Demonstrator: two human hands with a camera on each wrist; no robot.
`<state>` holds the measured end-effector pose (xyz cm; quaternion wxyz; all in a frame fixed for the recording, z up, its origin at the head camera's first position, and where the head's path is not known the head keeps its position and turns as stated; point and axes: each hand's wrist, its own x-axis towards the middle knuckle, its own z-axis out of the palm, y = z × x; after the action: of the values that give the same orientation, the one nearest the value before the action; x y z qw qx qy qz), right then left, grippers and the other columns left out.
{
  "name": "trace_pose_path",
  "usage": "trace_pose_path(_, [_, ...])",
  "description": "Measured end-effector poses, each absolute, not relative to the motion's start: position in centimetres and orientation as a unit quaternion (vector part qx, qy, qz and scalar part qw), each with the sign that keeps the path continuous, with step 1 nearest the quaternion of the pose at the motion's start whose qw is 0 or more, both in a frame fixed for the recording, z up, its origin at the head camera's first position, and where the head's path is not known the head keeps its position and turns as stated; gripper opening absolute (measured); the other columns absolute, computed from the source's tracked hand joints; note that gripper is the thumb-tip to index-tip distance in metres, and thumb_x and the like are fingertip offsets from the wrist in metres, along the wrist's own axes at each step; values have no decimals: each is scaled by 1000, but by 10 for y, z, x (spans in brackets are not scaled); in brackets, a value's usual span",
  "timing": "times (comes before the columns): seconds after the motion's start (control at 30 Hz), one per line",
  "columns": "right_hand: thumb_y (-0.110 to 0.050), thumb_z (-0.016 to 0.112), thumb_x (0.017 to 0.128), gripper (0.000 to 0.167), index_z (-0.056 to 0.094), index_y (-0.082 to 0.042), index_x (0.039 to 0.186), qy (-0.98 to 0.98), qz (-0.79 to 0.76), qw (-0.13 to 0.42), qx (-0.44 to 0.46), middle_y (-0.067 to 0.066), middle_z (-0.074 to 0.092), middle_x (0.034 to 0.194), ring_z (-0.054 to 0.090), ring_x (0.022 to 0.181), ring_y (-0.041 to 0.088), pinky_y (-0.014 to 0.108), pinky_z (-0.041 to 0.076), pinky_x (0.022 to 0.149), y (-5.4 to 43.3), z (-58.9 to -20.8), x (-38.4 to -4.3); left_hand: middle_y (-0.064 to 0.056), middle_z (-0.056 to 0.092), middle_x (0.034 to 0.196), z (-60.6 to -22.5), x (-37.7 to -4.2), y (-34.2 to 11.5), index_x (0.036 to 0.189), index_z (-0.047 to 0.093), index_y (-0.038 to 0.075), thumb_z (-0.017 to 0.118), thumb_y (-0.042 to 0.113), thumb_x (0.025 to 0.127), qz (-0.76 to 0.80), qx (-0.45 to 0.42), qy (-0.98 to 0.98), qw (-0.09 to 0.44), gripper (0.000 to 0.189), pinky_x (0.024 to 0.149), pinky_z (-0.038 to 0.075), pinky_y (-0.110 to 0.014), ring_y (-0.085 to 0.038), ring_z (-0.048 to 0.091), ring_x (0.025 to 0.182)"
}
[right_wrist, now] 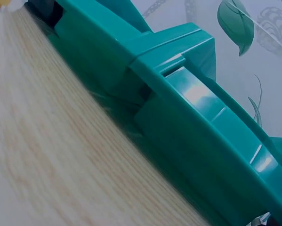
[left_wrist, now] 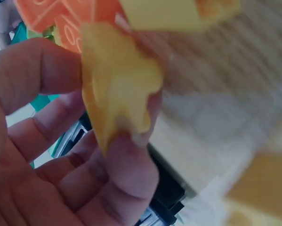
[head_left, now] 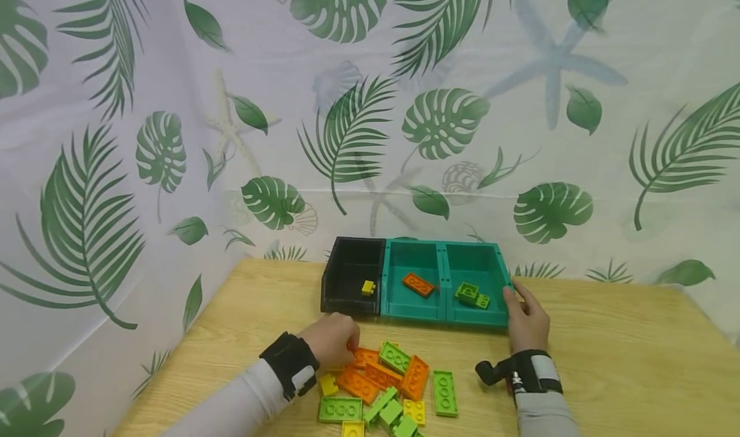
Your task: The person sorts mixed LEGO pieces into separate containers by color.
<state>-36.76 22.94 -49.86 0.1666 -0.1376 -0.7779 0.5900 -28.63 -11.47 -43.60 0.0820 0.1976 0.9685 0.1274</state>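
My left hand [head_left: 332, 339] is at the left edge of the brick pile, below the black bin [head_left: 354, 305]. In the left wrist view its thumb and forefinger pinch a yellow toy brick [left_wrist: 115, 80]; in the head view the hand hides that brick. My right hand [head_left: 528, 321] holds the right end of the teal bin [head_left: 474, 318], thumb at its edge and fingers along the outer side. Orange bricks [head_left: 415, 378], green bricks [head_left: 445, 393] and yellow bricks [head_left: 414, 412] lie loose on the table in front of the bins.
The bins stand in a joined row. A small yellow brick [head_left: 368, 288] lies in the black one, an orange brick [head_left: 418, 285] in the middle one, and green bricks [head_left: 471, 294] in the right one. Behind the wooden table [head_left: 636, 360] hangs a leaf-print cloth [head_left: 370, 103].
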Motion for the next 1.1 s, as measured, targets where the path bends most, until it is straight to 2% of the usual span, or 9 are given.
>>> trace_pose_path(0.23, [-57,54,94,57,54,-25,142,-774,595,166,-137,7,62,97,49,79,9,24,39,65,230,-497,-370,-2,67,89,-425,-284,-123,98,72,8,76,5,83,189,210,955,90,16,72,50,-26,-12,57,77])
trace_pose_path(0.37, [-57,53,95,58,54,-23,142,-772,599,163,-138,10,62,102,50,80,8,24,40,65,230,-496,-370,-7,70,93,-418,-290,-131,104,72,3,64,-1,91,225,224,945,78,16,73,52,-29,-14,60,77])
trace_pose_path(0.53, [-56,54,95,57,54,-24,142,-771,600,162,-140,6,61,95,48,76,10,26,39,63,231,-498,-368,-12,69,98,-421,-301,-133,109,69,1,43,-6,98,283,180,942,33,29,82,51,-37,-18,60,84])
trace_pose_path(0.63, [-56,54,95,57,55,-23,141,-773,597,165,-138,2,58,88,46,74,11,26,38,62,231,-498,-367,-12,67,97,-427,-307,-129,110,65,4,43,5,103,308,119,944,-17,24,79,50,-37,-18,57,81])
trace_pose_path(0.7, [-56,54,95,57,55,-22,141,-773,597,167,-135,2,58,87,45,73,11,27,38,61,231,-498,-368,-7,65,87,-429,-312,-124,104,64,8,49,18,104,300,85,949,-49,18,71,49,-33,-16,55,74])
trace_pose_path(0.8, [-55,54,95,57,56,-21,141,-774,596,171,-132,2,57,86,46,73,11,26,38,61,232,-497,-368,3,54,63,-427,-326,-116,81,64,12,60,38,97,248,69,964,-70,31,54,39,-27,-13,49,57])
trace_pose_path(0.93, [-56,54,95,56,56,-22,140,-773,594,175,-134,2,56,87,46,75,12,26,38,62,232,-497,-369,10,35,46,-427,-357,-110,50,54,17,68,39,92,153,111,978,-85,49,43,27,-23,-8,38,42])
trace_pose_path(1.0, [-56,54,95,57,56,-22,140,-773,594,176,-136,2,58,91,47,78,12,25,38,63,232,-497,-369,11,30,44,-432,-374,-109,45,49,19,69,37,91,117,135,979,-104,53,42,27,-23,-7,35,40])
trace_pose_path(1.1, [-56,54,95,56,57,-22,140,-774,592,176,-139,3,60,98,49,83,11,23,39,65,231,-498,-367,11,31,45,-442,-396,-110,46,49,19,69,36,92,88,147,977,-124,53,43,30,-22,-6,37,41])
